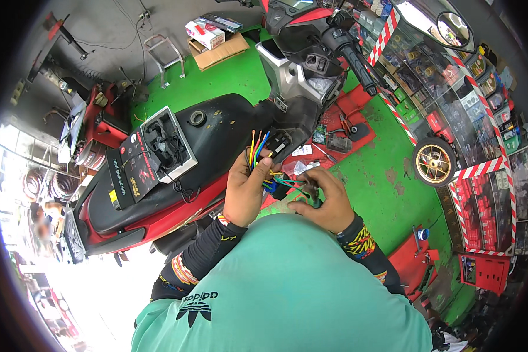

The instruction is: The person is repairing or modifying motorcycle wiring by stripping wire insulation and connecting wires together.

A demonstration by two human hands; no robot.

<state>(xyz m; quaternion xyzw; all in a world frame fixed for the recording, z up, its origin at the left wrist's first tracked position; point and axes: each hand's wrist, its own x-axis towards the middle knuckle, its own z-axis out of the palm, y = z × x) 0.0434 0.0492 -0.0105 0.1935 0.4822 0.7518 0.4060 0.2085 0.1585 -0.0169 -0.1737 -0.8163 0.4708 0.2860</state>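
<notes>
My left hand (245,190) grips a bundle of coloured wires (259,146), their red, yellow, green and blue ends sticking up above my thumb. A small black part with blue (276,189) hangs among the wires between my hands. My right hand (328,199) is closed on a metal hand tool (310,189), which looks like pliers, beside the green wires. Just behind my hands are the scooter's black-and-red body and open front compartment (278,141). On its black seat (223,111) rest an open box (167,141) with a black device and cables, and a metal ring (197,117).
A red floor mat (358,105) with tools lies beyond my hands. A loose gold wheel (434,161) leans by glass display shelves (428,70) with striped edging at right. Red metal equipment (105,126) stands at left, cardboard boxes (217,50) at the back. A red object (402,264) lies lower right.
</notes>
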